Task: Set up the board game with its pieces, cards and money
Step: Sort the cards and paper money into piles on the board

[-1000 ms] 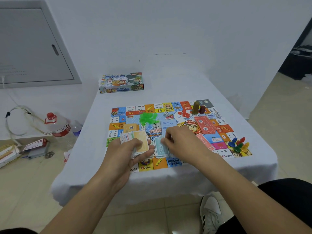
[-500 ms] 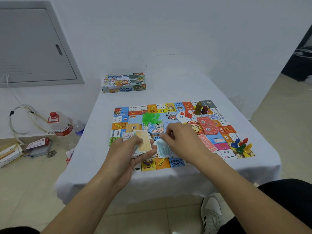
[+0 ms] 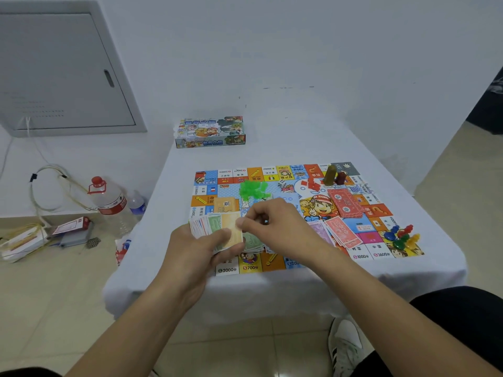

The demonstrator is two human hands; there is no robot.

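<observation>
Board [image 3: 275,263] laid out mid-table with pawns [image 3: 402,236] at four o'clock and green houses [image 3: 251,189] at twelve, money sorting unfinished: left hand [image 3: 198,250] grips the fanned notes [image 3: 217,227], right hand [image 3: 275,227] pinches the orange one [image 3: 231,223].

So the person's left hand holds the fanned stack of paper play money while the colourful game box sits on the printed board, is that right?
Not quite: in the head view the colourful game box sits on the white tablecloth beyond the printed board, not on it. The left hand does hold the fanned paper play money.
</observation>
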